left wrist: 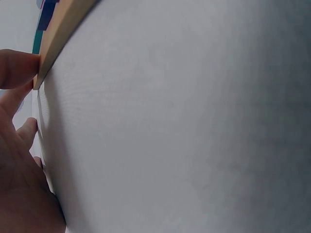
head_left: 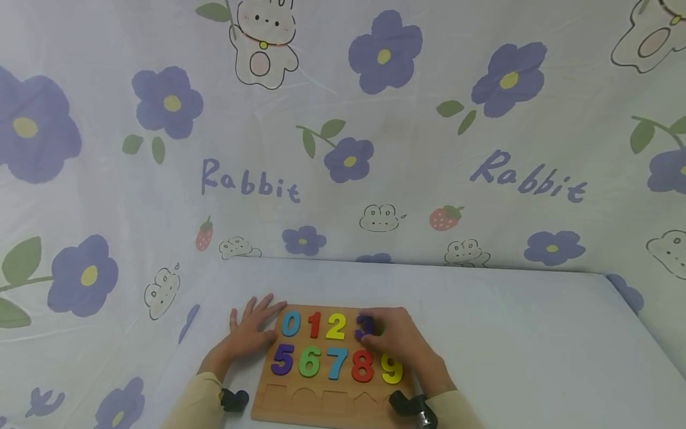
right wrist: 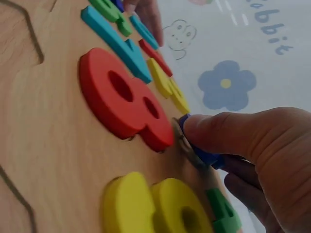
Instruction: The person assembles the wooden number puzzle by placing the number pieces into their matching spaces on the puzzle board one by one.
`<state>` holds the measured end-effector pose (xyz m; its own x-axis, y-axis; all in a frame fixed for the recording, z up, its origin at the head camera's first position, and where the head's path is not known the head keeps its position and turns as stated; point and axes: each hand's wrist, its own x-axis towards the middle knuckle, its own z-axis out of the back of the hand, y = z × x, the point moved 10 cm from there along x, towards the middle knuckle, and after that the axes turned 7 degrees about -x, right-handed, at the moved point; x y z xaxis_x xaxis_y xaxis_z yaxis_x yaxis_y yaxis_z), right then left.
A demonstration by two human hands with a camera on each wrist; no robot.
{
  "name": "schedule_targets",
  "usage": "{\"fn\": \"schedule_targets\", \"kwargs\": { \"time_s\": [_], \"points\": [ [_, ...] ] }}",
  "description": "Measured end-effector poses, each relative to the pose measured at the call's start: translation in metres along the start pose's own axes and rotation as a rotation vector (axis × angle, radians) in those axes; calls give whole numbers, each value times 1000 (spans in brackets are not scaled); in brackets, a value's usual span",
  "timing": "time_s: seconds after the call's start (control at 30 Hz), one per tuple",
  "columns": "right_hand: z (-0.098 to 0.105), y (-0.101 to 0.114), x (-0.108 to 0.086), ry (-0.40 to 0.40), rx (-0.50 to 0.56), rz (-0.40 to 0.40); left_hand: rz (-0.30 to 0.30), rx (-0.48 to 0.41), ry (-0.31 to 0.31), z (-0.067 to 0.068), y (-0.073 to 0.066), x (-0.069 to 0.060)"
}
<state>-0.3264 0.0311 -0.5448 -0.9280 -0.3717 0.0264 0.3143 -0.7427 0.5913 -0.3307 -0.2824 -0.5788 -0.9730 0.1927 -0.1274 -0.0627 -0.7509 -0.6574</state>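
Observation:
My right hand (head_left: 399,338) pinches the purple number 3 (head_left: 365,328) between thumb and fingers, over the top row of a wooden number board (head_left: 316,416). In the right wrist view the 3 (right wrist: 206,156) tilts above its recess, part of which shows beside it. Behind that hand lies a green 4 (right wrist: 225,216), hidden in the head view. My left hand (head_left: 248,338) has its fingers spread at the board's left edge, with the thumb touching the side. The red 8 (head_left: 362,366) and yellow 9 (head_left: 392,369) sit close below the right hand.
Blue 0 (head_left: 290,324), red 1 (head_left: 314,325) and yellow 2 (head_left: 336,327) fill the top left. Purple 5 (head_left: 282,360), green 6 (head_left: 309,362) and blue 7 (head_left: 336,363) lie below. The white table (head_left: 536,345) meets a patterned curtain (head_left: 418,137) behind.

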Motion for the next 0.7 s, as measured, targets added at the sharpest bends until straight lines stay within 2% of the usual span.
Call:
{"fn": "schedule_targets", "kwargs": {
  "time_s": [0.23,0.4,0.57,0.7],
  "points": [
    [-6,0,3,-3,-21,10,-42,-34,-28,3,-2,-2],
    [-5,1,3,-2,-49,14,-67,-38,-37,2,-1,2],
    [9,2,-13,-80,-37,30,-31,-13,-2,-2,-4,4],
    [31,-7,-34,-164,-54,-3,-23,5,12,-3,-5,6]
  ]
}}
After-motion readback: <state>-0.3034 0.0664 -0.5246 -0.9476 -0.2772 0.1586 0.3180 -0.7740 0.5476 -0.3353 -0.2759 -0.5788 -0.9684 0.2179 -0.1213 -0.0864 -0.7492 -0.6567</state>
